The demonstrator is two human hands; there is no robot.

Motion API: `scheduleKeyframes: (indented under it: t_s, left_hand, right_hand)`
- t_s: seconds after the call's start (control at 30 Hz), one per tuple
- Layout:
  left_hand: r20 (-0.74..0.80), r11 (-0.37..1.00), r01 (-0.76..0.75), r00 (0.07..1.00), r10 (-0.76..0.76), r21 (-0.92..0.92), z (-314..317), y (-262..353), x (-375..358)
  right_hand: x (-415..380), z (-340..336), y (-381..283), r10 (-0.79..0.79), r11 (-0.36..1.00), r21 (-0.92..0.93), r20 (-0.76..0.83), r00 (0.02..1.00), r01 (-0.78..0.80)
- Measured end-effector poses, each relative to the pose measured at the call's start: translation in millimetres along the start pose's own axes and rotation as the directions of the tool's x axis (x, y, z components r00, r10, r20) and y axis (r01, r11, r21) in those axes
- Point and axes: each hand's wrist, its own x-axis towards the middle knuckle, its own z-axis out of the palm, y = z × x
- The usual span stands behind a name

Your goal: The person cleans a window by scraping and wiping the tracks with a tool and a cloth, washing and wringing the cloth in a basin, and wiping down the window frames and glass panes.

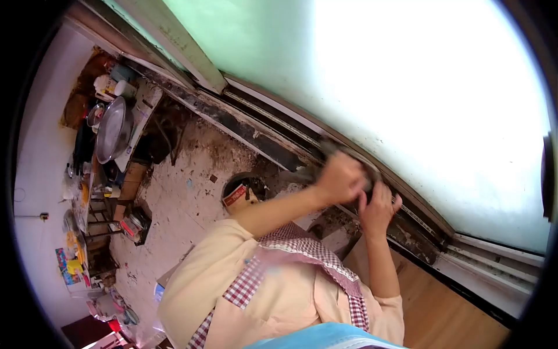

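My left hand [343,177] is closed in a fist, blurred by motion, over the dirty window track [273,125]. A dark grey rag [372,171] bunches around its knuckles; its outline is smeared, and part of it lies hidden under the hand. Close by on the right, my right hand [381,206] has its thumb and fingers bent at the rag's lower end, with the little finger sticking out. Both hands work low against the frame of a frosted sliding pane [407,104]. Dark grime coats the sill [232,125] beside the track.
Below the sill, a dark round bucket [256,183] holds a red and white box [235,196]. The dirty floor [174,209] is littered with debris. To the left, a cluttered counter carries a large metal basin [114,131]. A wooden board [447,302] lies at lower right.
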Motion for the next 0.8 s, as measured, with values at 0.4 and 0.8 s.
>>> scheduleKeyframes:
  t_s: [0.4,0.8]
  left_hand:
    - [-0.477,0.926,0.350,0.796,-0.373,-0.140,-62.0,-60.8,-16.1]
    - [-0.820,0.835,0.471,0.570,-0.041,0.286,-144.2,-186.3,1.7]
  right_hand:
    - [69.5,10.8,-105.2,-0.079,0.820,0.525,-0.290,0.954,0.227]
    - [128.3,97.2,-207.9,-0.433,0.876,-0.285,-0.112,0.894,0.388]
